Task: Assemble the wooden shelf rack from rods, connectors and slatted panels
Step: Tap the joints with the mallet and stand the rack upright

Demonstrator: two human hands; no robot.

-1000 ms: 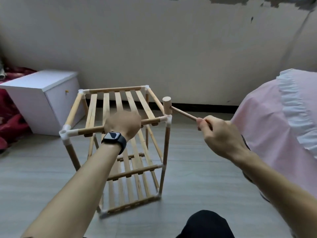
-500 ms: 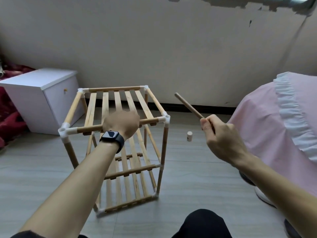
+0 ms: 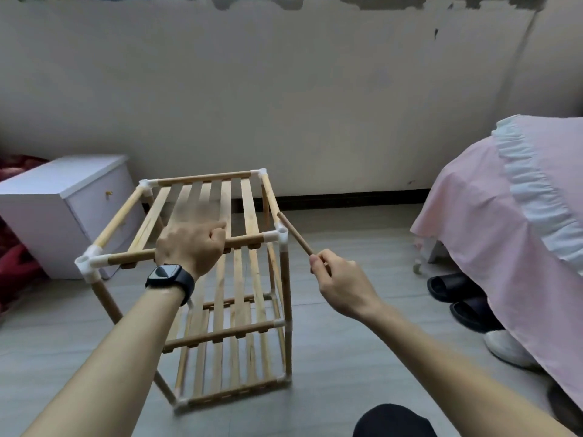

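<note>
Stick [image 3: 295, 234] lowered, tip now beside front-right connector [image 3: 279, 235] of rack [image 3: 286, 294] | long axis slants up-left from right hand [image 3: 340, 285], which pinches it | left hand [image 3: 189, 247] grips front top rod [image 3: 246, 240]

Soft, even daylight, moderately bright, matte on the wall [image 3: 284, 105]. Brightest along a thin strip at the very top edge; dimmer toward the far left corner. Faint, diffuse shadow on the floor [image 3: 347, 357], deepest under the bedcover [image 3: 489, 231] at right. Smeared slats [image 3: 202, 197] of the rack [image 3: 285, 294] just beyond the left hand [image 3: 189, 244] — motion blur. Crisper around the right hand [image 3: 340, 288] and its stick [image 3: 295, 233]. Wide-angle stretch at the near edge — wall lines leaning at far right.
</note>
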